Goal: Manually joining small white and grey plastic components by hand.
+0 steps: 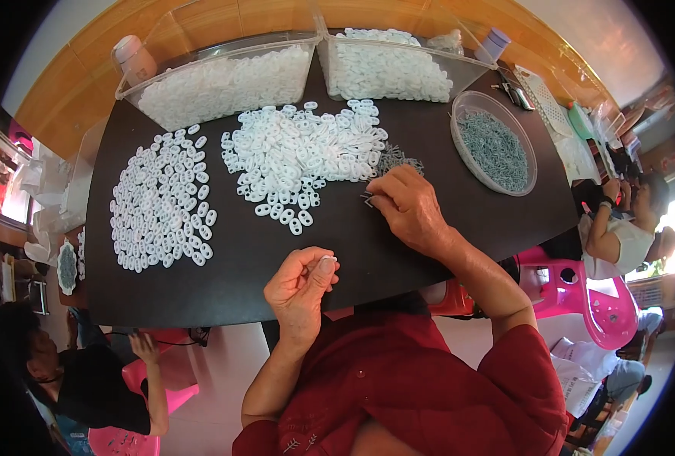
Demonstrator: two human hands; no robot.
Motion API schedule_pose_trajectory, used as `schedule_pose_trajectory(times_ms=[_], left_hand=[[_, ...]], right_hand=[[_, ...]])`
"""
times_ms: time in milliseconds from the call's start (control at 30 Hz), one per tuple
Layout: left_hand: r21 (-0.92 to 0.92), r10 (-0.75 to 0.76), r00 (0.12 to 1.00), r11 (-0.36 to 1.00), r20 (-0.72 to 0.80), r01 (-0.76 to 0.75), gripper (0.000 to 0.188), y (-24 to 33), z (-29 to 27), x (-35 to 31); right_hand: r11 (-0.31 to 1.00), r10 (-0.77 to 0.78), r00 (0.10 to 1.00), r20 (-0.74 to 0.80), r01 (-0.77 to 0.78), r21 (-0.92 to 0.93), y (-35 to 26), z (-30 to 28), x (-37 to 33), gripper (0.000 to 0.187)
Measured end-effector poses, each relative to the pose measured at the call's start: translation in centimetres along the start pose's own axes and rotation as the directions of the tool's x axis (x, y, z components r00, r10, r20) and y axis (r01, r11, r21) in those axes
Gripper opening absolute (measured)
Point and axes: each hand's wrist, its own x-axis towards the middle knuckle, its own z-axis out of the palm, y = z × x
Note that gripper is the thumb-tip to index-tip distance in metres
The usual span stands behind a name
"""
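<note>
Near the table's front edge my left hand (pixel 299 285) is closed in a pinch, thumb against fingers. A bit of a small white plastic piece (pixel 328 258) shows at its fingertips; the rest is hidden. Farther right, my right hand (pixel 410 205) reaches down beside a small heap of thin grey metal pins (pixel 400 158). Its thumb and fingers are drawn together, and a few loose pins (pixel 366 199) lie by the tips. Whatever they pinch is too small to make out. A large heap of white oval two-holed pieces (pixel 299 148) lies just left of that hand.
White ovals (pixel 159 201) lie spread at the left. Two clear bins (pixel 220 95) (pixel 387 72) of white pieces stand behind. A round clear tub (pixel 495 144) of grey pins is at right. Bottles (pixel 134 59) (pixel 492 45) stand by the bins. Other people sit at both sides.
</note>
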Motion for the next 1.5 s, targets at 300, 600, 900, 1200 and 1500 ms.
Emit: schedule_pose_trajectory(times_ms=[300,600,900,1200,1500], left_hand=[[0.019,0.018,1.000,1.000,0.008,-0.018,0.013,0.0,-0.1,0.0],[0.004,0.004,1.000,1.000,-0.001,-0.004,0.012,0.1,-0.1,-0.2],[-0.014,-0.069,0.997,0.998,-0.034,0.068,0.012,0.7,0.3,0.7],[0.003,-0.109,0.994,0.994,-0.031,0.109,0.012,0.8,0.3,0.5],[0.044,-0.088,0.996,0.995,0.010,0.088,0.014,0.9,0.3,0.2]], right_hand=[[0.989,-0.036,0.996,0.080,0.047,-0.138,-0.2,0.5,-0.5,0.011],[0.999,-0.050,0.999,0.023,0.049,0.010,-1.0,0.6,-0.3,0.012],[0.784,0.262,0.895,0.362,-0.416,0.460,-4.3,-0.9,0.0,0.011],[0.743,0.167,0.890,0.424,-0.397,0.539,-6.0,-0.9,0.3,0.011],[0.733,0.202,0.873,0.444,-0.435,0.522,-6.1,-1.2,0.4,0.012]])
